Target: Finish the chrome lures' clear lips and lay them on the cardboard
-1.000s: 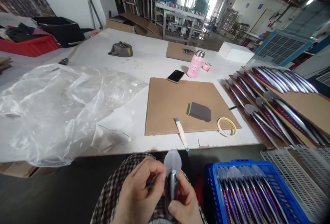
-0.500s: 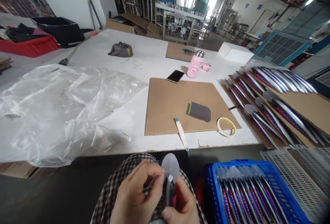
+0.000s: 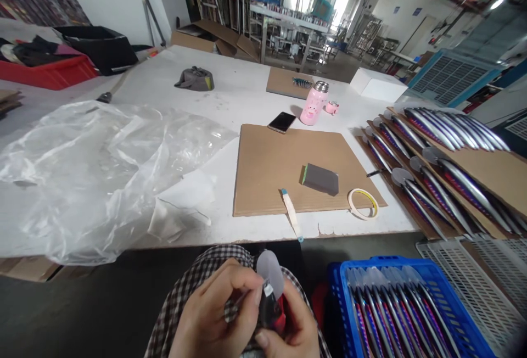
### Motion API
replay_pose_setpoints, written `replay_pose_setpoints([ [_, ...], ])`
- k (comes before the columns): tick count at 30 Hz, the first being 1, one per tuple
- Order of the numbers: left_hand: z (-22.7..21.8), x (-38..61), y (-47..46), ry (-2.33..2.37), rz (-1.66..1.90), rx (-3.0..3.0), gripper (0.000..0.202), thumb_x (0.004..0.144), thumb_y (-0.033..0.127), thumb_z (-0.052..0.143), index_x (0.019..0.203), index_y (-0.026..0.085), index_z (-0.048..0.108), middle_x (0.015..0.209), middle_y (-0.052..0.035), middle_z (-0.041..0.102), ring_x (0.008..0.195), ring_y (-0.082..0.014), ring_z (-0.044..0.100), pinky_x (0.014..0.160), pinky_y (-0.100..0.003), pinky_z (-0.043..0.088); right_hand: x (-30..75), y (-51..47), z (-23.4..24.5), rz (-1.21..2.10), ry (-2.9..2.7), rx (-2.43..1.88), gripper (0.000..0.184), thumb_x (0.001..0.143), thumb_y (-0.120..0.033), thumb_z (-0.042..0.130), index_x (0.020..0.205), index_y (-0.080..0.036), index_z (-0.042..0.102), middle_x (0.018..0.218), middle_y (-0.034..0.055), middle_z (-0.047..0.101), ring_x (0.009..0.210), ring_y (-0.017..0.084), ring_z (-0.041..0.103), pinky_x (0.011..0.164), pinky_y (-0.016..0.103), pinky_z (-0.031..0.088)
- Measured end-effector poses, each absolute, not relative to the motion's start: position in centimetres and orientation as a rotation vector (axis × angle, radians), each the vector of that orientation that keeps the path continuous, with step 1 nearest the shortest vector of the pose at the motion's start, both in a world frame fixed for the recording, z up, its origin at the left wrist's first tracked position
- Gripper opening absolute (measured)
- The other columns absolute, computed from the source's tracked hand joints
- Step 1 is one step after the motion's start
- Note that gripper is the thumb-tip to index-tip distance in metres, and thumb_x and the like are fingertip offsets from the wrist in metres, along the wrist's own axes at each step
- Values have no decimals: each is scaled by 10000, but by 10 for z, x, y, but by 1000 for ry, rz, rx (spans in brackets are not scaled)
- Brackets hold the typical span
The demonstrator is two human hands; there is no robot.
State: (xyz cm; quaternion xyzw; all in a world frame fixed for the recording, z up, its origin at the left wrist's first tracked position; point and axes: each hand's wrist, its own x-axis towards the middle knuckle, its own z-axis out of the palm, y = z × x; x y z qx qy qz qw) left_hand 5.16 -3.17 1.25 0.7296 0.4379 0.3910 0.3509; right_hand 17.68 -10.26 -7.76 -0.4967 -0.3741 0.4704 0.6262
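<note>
Over my lap I hold a dark fishing lure [image 3: 269, 307] with a clear rounded lip [image 3: 270, 271] pointing up and away. Red shows along its right side, and a small white patch sits where the lip meets the head. My right hand [image 3: 297, 325] is closed round the body, its thumb below. My left hand [image 3: 220, 306] pinches with thumb and forefinger right beside the head and lip base; anything small between those fingertips is hidden. The lure's lower end is covered by my hands.
On the right a blue basket [image 3: 335, 286] holds several lures; more lie on stacked cardboard [image 3: 473, 163]. The table carries a cardboard sheet [image 3: 284, 155], grey sanding block [image 3: 320, 179], tape roll [image 3: 351, 200], wrapped tool [image 3: 291, 214], phone [image 3: 282, 122], pink bottle [image 3: 314, 106] and plastic bag [image 3: 94, 177].
The lure has tipped slightly, its lip looking narrower and a little lower, with more red showing. Both hands stay close on it.
</note>
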Motion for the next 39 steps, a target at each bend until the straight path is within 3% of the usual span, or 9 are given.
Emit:
replay_pose_setpoints([
  [7,9,51,-29,1121,1024,1903,127,825,113,544,797,236,558,678,70,571,570,-69,573,564,-144,466,179,-108,-83,1008,-893,-1232,637,631,-482,783,1201,-243,628,1205,80,649,1114,307,584,973,388,456],
  [19,7,50,-31,1113,1061,1928,160,840,128,538,928,257,575,775,80,628,665,-50,623,629,-106,492,178,-98,-58,1250,-771,-1032,621,643,-430,793,1215,-284,603,1139,27,679,980,233,639,845,285,504],
  [24,6,51,-31,1143,1097,1974,139,825,127,551,884,251,574,746,80,619,647,-50,618,624,-107,487,178,-100,-63,1143,-813,-1110,601,640,-447,793,1190,-272,627,1162,44,674,1039,258,625,923,311,475],
  [32,-2,54,-28,1162,1079,1896,137,832,131,531,851,260,573,732,81,626,635,-62,629,611,-124,499,178,-101,-64,1127,-793,-1165,634,611,-444,805,1182,-225,638,1150,65,682,1045,281,626,916,339,497],
  [39,-4,56,-28,1181,1039,1770,126,827,167,546,855,281,592,746,97,657,646,-70,649,610,-127,509,179,-94,-50,1395,-647,-966,614,631,-376,815,1201,-274,611,1124,30,699,1042,211,637,920,270,471],
])
